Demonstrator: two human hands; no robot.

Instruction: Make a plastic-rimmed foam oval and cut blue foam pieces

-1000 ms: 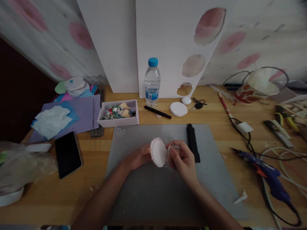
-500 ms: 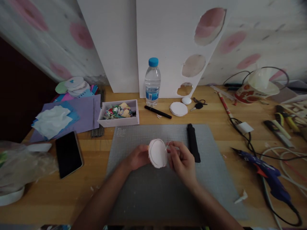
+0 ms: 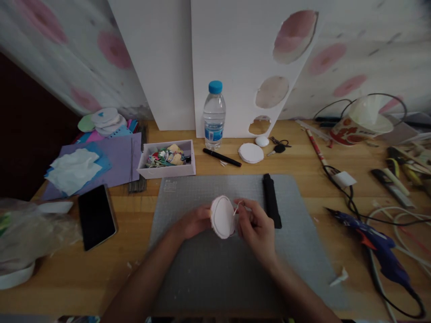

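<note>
Above the grey cutting mat (image 3: pixel 202 278), my left hand (image 3: pixel 195 222) grips the left edge of a round white foam-board disc (image 3: pixel 222 217). The disc is tilted, its flat face turned up toward me and its edge rough. At the disc's right edge, my right hand (image 3: pixel 254 224) pinches a thin white strip (image 3: pixel 238 207), perhaps string, between thumb and fingers. Whether the strip is joined to the disc I cannot tell. To the right of that hand lies a black, narrow folded object (image 3: pixel 271 201) on the mat.
Behind the mat stand a water bottle (image 3: pixel 214 116), a box of scraps (image 3: pixel 168 168), a black pen (image 3: pixel 222 157) and another white disc (image 3: pixel 251 153). A blue glue gun (image 3: pixel 373 244) with cables lies right; a phone (image 3: pixel 97 217) lies left. White boards (image 3: pixel 232 54) lean at the back.
The disc has shifted slightly right and turned a little, showing a narrower face. My right hand still pinches the thin strip, which sits slightly farther right.
</note>
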